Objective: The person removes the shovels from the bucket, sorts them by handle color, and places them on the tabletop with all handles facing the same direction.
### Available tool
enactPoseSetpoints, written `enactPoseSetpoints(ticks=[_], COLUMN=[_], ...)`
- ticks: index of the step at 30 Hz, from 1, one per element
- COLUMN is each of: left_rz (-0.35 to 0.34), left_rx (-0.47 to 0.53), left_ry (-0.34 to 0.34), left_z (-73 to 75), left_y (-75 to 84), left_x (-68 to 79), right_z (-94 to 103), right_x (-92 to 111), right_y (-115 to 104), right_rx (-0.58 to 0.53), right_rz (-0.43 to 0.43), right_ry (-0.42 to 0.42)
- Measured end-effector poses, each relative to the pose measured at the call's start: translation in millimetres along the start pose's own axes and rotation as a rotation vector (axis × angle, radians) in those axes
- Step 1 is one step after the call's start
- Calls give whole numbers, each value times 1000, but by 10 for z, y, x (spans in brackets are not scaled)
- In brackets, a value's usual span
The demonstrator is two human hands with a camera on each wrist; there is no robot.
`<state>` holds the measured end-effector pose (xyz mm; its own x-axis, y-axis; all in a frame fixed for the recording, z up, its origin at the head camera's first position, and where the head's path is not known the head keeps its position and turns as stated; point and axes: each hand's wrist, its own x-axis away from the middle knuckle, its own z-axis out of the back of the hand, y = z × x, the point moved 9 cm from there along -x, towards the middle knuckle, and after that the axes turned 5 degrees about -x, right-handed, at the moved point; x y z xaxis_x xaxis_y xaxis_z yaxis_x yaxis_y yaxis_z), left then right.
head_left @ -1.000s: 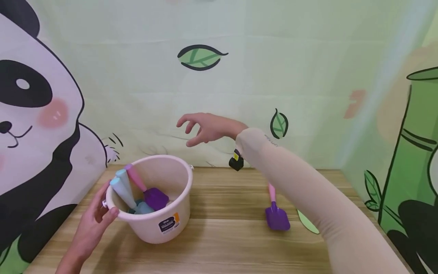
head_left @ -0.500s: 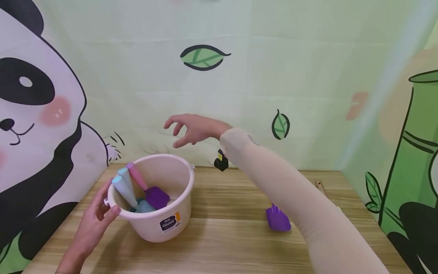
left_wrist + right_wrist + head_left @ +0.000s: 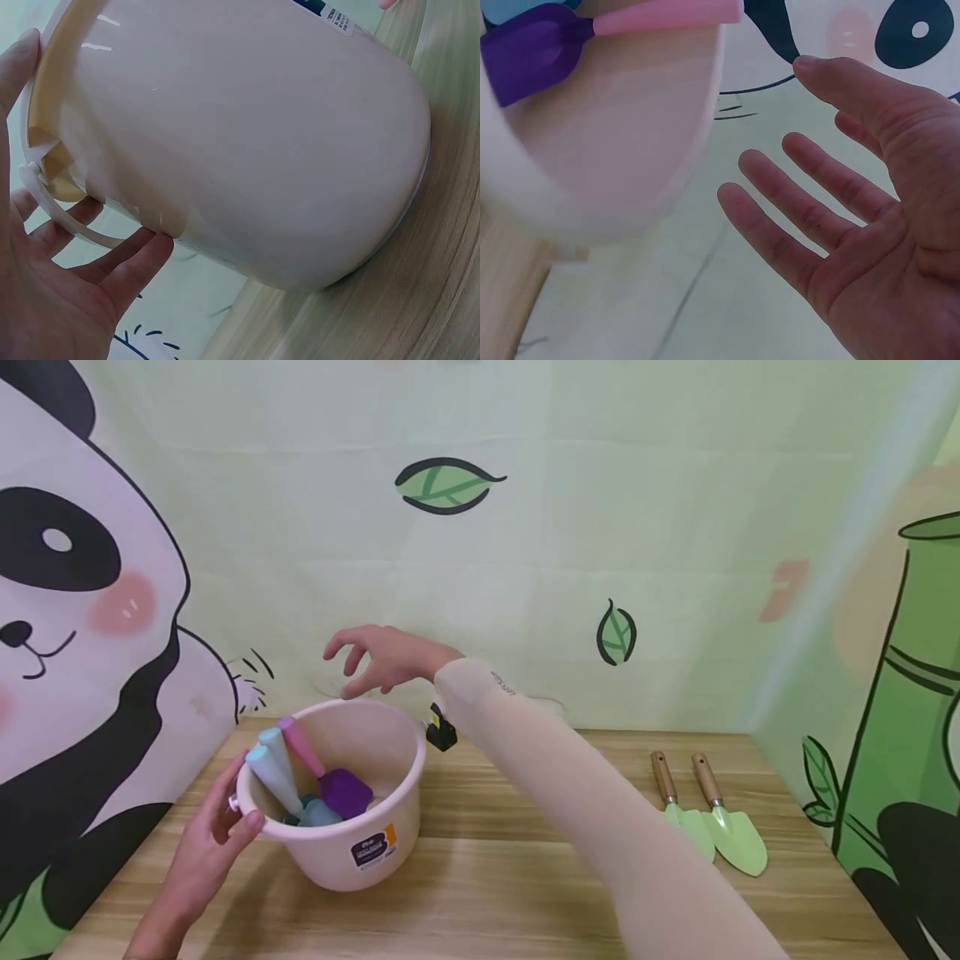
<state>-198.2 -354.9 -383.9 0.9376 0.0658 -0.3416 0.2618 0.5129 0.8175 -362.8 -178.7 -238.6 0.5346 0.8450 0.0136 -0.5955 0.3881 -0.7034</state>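
Note:
A pale pink bucket (image 3: 390,852) stands on the wooden table's left half. My left hand (image 3: 198,852) grips its left rim, thumb at the front and fingers around the outer wall beside the handle joint. Inside lean a purple toy shovel (image 3: 345,792) with a pink handle and two tools with light blue handles (image 3: 273,781), their blue-grey heads down at the bottom. Above the bucket's back rim hovers my right hand (image 3: 386,656), holding nothing. The right wrist view shows its fingers spread and palm bare, beside the bucket's opening and the purple shovel's handle.
Two light green trowels (image 3: 738,842) with wooden handles lie on the table (image 3: 495,893) at the right. My right sleeve (image 3: 570,785) crosses over the table's middle. Behind stands a cloth backdrop (image 3: 675,485) printed with a panda and leaves.
My right hand has moved left and slightly down, toward the bucket's opening. The sleeve now hides the purple shovel on the table and uncovers the green trowels. My left hand keeps its place.

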Motion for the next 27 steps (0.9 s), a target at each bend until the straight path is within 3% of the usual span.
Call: enactPoseSetpoints(ticks=[5,11,18,27], left_rz=[-21,-22,-6,-8], left_rx=[21,20,10,24], left_ry=[3,11,6,1], left_z=[-3,0,-7,10], left_y=[8,6,-2,-1], left_x=[8,11,18,9], right_z=[-123,-317,-541,-699], right_x=[-89,-153,-201,-241], right_y=[-21,-6,4,-92], right_rx=[-24,-52,11,62], right_rz=[-22,-111,-191,-273], right_ry=[-25,-115,-180,-196])
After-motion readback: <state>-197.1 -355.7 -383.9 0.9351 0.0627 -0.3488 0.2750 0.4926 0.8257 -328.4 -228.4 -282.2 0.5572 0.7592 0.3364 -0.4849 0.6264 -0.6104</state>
